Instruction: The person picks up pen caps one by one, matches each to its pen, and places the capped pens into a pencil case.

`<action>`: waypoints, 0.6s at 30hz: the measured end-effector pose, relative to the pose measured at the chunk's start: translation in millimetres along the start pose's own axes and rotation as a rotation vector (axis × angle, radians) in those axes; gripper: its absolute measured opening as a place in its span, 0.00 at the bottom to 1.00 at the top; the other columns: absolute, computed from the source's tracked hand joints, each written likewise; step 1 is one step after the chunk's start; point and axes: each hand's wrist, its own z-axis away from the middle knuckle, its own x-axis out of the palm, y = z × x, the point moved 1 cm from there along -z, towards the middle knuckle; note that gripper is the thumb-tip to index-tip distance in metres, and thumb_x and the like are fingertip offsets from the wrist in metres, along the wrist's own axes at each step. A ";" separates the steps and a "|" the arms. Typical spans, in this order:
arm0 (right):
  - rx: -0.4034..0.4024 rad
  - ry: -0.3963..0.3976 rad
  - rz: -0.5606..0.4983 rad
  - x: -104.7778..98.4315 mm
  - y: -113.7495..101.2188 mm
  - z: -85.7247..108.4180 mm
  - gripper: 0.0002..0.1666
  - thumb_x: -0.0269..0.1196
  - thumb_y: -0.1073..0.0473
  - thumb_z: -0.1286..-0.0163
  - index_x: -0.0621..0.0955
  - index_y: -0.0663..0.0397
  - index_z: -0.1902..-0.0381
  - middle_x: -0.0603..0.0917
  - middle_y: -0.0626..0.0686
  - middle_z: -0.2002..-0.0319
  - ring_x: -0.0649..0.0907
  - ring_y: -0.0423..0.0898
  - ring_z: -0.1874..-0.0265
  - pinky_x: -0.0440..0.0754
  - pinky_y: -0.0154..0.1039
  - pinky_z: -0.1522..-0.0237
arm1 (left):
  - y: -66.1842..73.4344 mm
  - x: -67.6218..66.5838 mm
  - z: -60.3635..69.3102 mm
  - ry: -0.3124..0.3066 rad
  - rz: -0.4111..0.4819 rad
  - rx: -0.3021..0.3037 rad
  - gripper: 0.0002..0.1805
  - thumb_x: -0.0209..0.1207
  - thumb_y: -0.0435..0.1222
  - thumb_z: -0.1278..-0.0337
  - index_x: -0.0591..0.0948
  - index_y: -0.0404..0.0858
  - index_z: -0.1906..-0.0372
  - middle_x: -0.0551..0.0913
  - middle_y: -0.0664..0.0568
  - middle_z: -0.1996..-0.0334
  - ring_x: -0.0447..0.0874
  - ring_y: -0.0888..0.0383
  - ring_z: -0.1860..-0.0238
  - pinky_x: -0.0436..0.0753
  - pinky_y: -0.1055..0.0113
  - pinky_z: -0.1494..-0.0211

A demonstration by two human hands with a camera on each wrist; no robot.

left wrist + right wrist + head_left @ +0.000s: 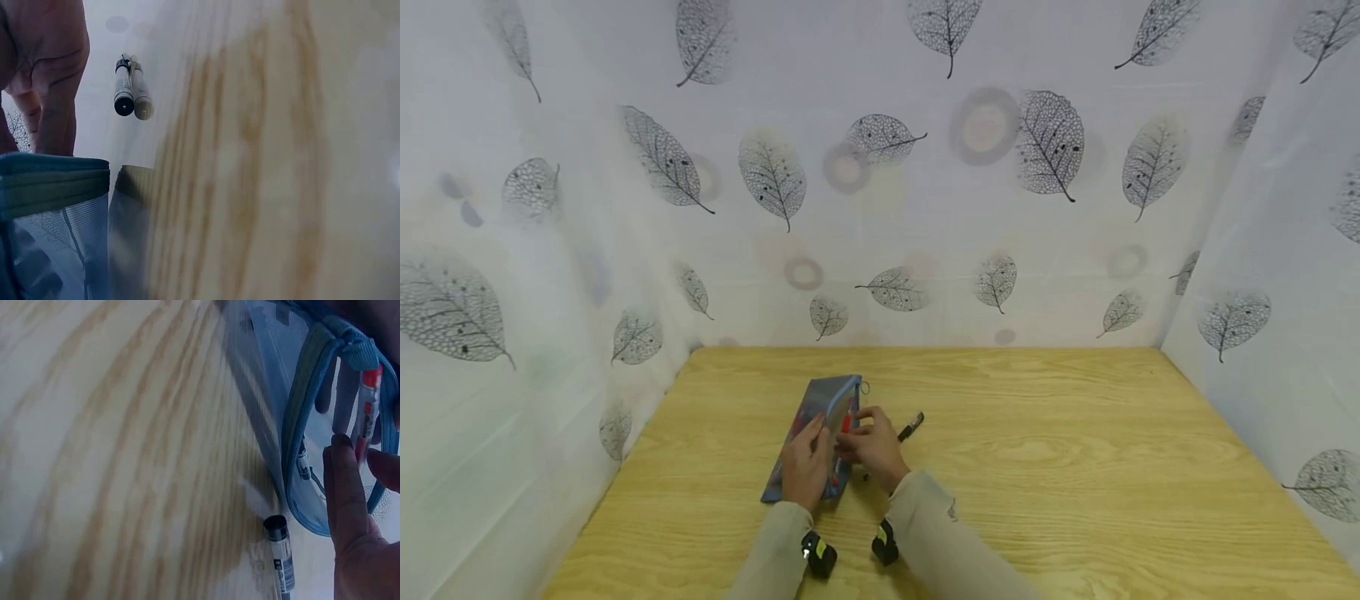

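Note:
A blue zip pencil pouch (827, 390) with see-through sides stands tilted on the table, its mouth facing right. My left hand (805, 462) grips it from the left side. At the open mouth, my right hand (876, 450) pinches a red-capped pen (367, 406) between thumb and fingers. The right wrist view shows the pen within the blue zipper rim (300, 419), with another pen (303, 459) lying deeper in the pouch. Through the pouch wall, some red shapes show but are too blurred to name.
A black gel pen (912, 427) lies on the wooden table (1075, 450), just right of my right hand. Its dark end (275, 526) shows close beside the pouch in the right wrist view. Leaf-patterned white sheets (955, 225) enclose the table at the back and both sides.

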 end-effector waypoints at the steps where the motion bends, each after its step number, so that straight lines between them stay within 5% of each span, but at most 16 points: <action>1: 0.007 -0.004 -0.010 0.8 -0.3 0.1 0.27 0.61 0.71 0.35 0.64 0.69 0.41 0.81 0.64 0.62 0.86 0.57 0.66 0.86 0.44 0.64 | -0.1 -0.1 0.1 0.000 0.002 -0.002 0.20 0.50 0.34 0.30 0.75 0.28 0.39 0.76 0.40 0.40 0.74 0.43 0.39 0.74 0.48 0.39; 12: 0.003 -0.049 -0.018 -0.6 2.3 2.1 0.21 0.57 0.71 0.32 0.67 0.72 0.43 0.80 0.63 0.61 0.84 0.62 0.60 0.87 0.48 0.65 | -4.6 0.4 -0.9 0.002 -0.001 0.015 0.19 0.51 0.33 0.30 0.75 0.27 0.40 0.76 0.39 0.40 0.73 0.42 0.38 0.72 0.48 0.37; 18: -0.001 -0.035 0.018 -8.0 3.9 2.8 0.19 0.58 0.69 0.32 0.70 0.72 0.45 0.81 0.65 0.63 0.84 0.56 0.69 0.87 0.47 0.72 | -5.1 0.2 -0.3 0.007 -0.006 0.022 0.19 0.51 0.32 0.31 0.75 0.26 0.40 0.76 0.38 0.41 0.72 0.42 0.38 0.71 0.48 0.36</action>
